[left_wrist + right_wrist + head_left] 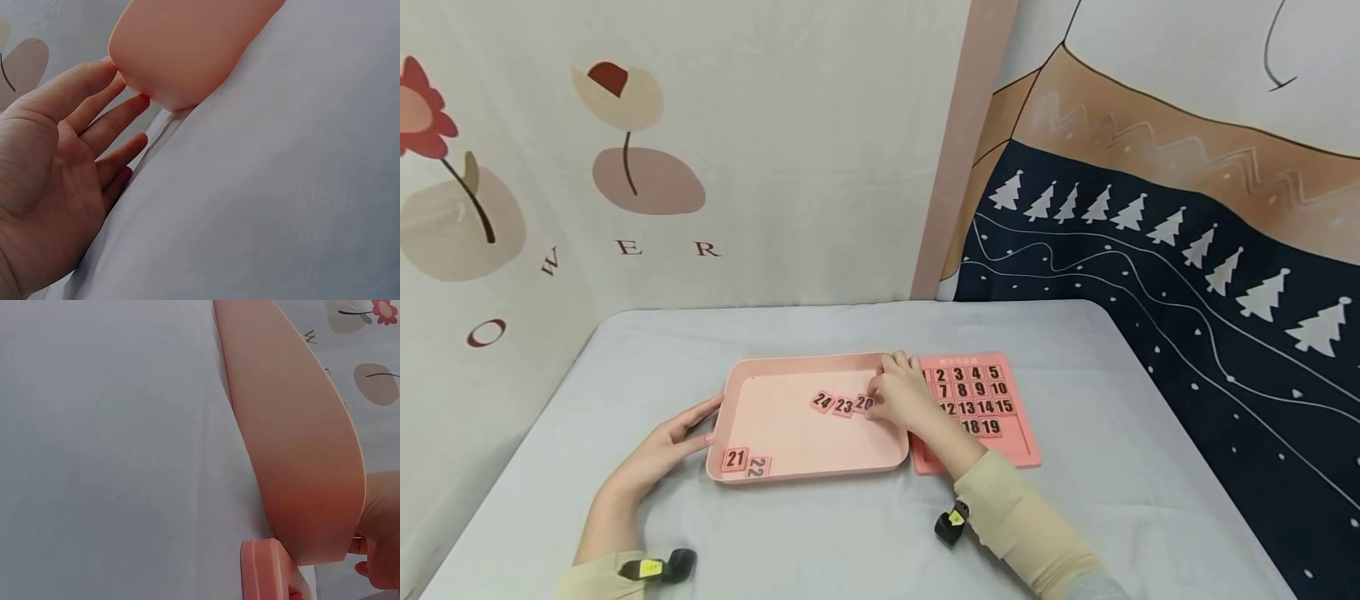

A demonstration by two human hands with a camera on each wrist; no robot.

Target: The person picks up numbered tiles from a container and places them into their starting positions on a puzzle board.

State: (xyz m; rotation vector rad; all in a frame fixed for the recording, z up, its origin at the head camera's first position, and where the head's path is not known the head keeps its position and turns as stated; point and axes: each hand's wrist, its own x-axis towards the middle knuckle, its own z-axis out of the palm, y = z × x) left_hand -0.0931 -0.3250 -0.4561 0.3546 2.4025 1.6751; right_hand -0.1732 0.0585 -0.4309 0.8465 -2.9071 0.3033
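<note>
In the head view, the pink tray (805,446) lies on the table with number tiles in it. My left hand (658,450) rests at the tray's left edge, thumb and fingertips on its rim and outer side, as the left wrist view also shows. Reaching over the tray's right side, my right hand (904,396) pinches the number 20 tile (863,403) between thumb and fingers. Beside it lie the 23 tile (843,406) and the 24 tile (823,401). The right wrist view has the tray wall hiding most of that hand.
Right of the tray lies a pink number board (1019,446), filled in rows up to 19 and partly covered by my right arm. The 21 tile (735,459) and the sideways 22 tile (758,467) sit in the tray's near left corner. White cloth (820,533) covers the table.
</note>
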